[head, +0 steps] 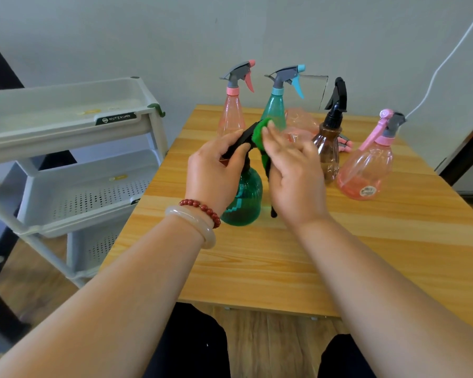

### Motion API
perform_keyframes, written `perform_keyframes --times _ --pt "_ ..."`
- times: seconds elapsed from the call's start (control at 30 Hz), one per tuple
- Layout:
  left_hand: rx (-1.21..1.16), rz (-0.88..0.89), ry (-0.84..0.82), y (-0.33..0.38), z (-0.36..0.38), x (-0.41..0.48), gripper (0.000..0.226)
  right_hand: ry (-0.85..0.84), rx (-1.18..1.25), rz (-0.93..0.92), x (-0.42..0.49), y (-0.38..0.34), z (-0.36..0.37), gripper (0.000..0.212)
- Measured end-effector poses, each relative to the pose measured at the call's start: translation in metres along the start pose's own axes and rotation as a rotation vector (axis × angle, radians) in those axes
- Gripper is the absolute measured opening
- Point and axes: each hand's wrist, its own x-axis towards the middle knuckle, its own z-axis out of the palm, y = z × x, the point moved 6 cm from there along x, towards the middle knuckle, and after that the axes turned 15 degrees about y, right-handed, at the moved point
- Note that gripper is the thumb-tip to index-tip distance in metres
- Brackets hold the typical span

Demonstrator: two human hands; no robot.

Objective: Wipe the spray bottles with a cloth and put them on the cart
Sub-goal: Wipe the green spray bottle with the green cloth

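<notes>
Head view:
- Left grip (216,170) curled round the black sprayer (245,138) of the green bottle (243,197), thumb across the front.
- Green bottle upright near the left edge of the counter (284,255), between both wrists; cannot tell whether its base touches the wood.
- Right grip (292,173) closed on a green cloth (262,129), pressing it against the sprayer's right side, fingertips over the top fold, a dark strip of it hanging below the palm.
- Behind the hands, standing by the wall: tall pink bottle (231,115), just beside it a teal bottle (275,110).
- Further right: brown bottle (328,151) with a black top, then a round pink bottle (366,170) close beside it.
- One more pink bottle, seemingly lying down behind the brown one, mostly hidden.
- White cart (66,124) left of the counter, three tiers, no bottle seen on it.
- Red bead bracelet (202,208) and pale bangle (194,225) on the left wrist.
- White cable (448,55) down the wall at right.
</notes>
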Motion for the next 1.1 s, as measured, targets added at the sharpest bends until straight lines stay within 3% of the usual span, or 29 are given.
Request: perform_keyframes --times 0.27,0.47,0.7,0.83,0.93,1.1 --pt "0.022 -0.036 -0.032 -0.002 0.0 0.002 0.029 -0.173 -0.061 0.194 -0.027 0.019 0.011 0.049" --pt "0.024 -0.01 -0.022 -0.002 0.0 0.002 0.029 -0.007 -0.031 0.186 -0.005 0.013 -0.003 0.044" --pt "0.081 -0.069 -0.183 -0.001 -0.006 0.016 0.027 -0.275 -0.028 0.347 -0.024 0.027 0.001 0.046" --pt "0.236 0.013 -0.336 0.013 -0.006 0.037 0.031 -0.057 0.025 0.395 -0.009 0.035 -0.02 0.039" --pt "0.297 0.1 -0.359 0.028 0.004 0.045 0.036 0.072 0.104 0.393 0.011 0.029 -0.02 0.036" --pt "0.208 0.117 -0.313 0.02 0.016 0.028 0.03 0.04 0.208 0.419 0.006 0.018 -0.002 0.037"
